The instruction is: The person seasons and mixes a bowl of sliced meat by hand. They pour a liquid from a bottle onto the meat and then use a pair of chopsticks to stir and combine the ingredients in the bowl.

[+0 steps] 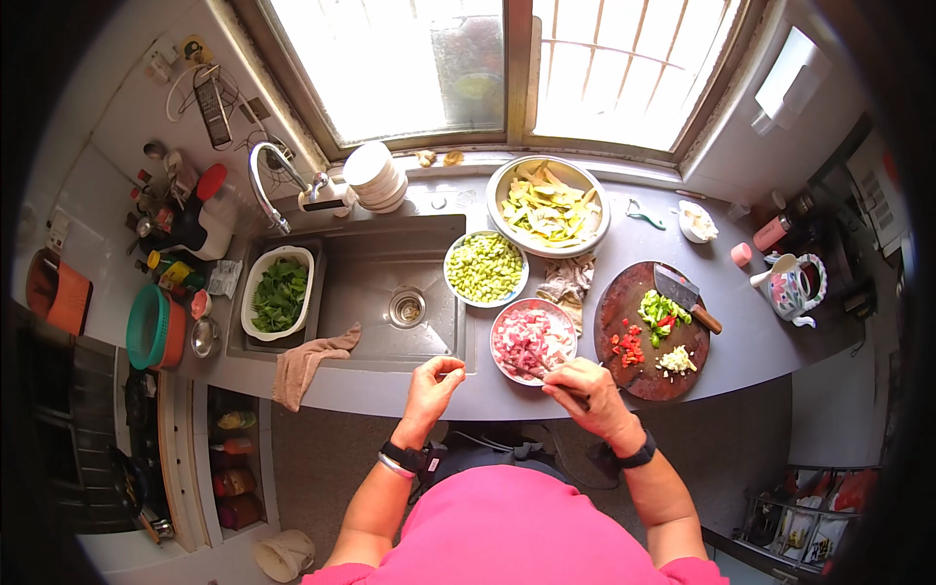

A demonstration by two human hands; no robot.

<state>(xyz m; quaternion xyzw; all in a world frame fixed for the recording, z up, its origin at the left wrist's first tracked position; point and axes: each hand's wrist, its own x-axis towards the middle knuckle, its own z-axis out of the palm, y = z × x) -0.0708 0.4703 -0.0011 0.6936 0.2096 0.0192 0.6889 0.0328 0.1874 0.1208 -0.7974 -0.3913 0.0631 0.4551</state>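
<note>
My right hand (pixel 589 391) grips a pair of dark chopsticks (pixel 528 371), their tips down in diced raw meat (pixel 532 336). A round bowl (pixel 499 362) at the counter's front edge holds this meat. Left of the bowl, over the front edge, my left hand (pixel 433 395) is loosely curled, with a gap between thumb and forefinger and nothing visible in it. Just behind the meat stands a bowl of green beans (pixel 486 267). On the right, a round chopping board (pixel 618 380) carries chopped green peppers (pixel 662 316), red peppers (pixel 627 346), minced garlic (pixel 677 360) and a cleaver (pixel 686 296).
A steel basin (pixel 497 219) of peelings stands near the window. Left lies a sink (pixel 365 292) with a white basket (pixel 246 322) of leafy greens and a brown cloth (pixel 311 365) over its edge. A peeler (pixel 645 215) and a floral teapot (pixel 790 292) are to the right.
</note>
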